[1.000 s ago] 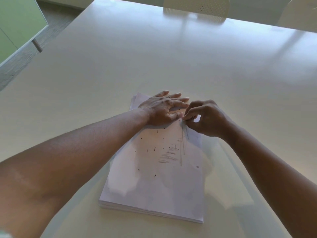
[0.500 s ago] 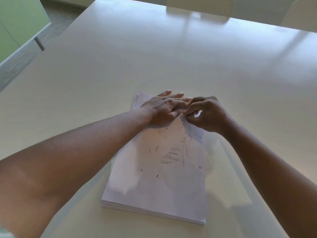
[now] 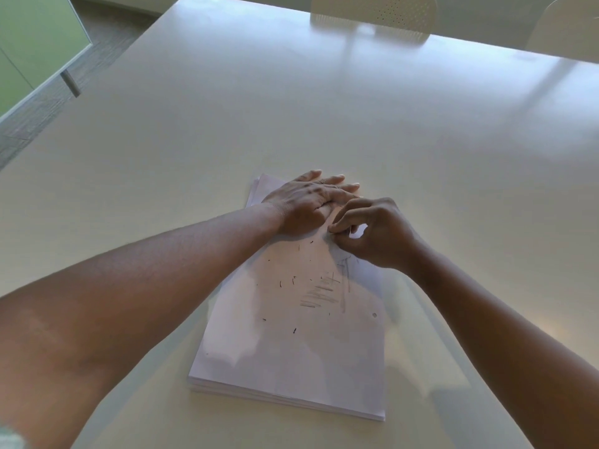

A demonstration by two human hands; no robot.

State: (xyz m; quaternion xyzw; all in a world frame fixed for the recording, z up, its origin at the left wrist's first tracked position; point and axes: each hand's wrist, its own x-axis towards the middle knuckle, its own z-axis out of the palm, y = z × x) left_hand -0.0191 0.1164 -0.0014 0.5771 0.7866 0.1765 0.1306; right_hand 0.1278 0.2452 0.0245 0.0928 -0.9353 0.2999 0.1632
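Observation:
A stack of white paper (image 3: 291, 351) lies on the pale table (image 3: 227, 124); its top sheet carries pencil scribbles and small dark marks. My left hand (image 3: 308, 205) presses flat on the far end of the stack, fingers straight. My right hand (image 3: 372, 234) sits just right of it, thumb and forefinger pinching the top sheet near its far right part. The sheet's far right corner is hidden under my right hand.
Two pale perforated chairs (image 3: 372, 11) stand at the table's far edge. At the far left are a green panel (image 3: 29, 43) and grey floor. The table's left edge runs diagonally toward me.
My right hand has shifted slightly toward me and right, still pinching the sheet. My left hand stays flat on the stack.

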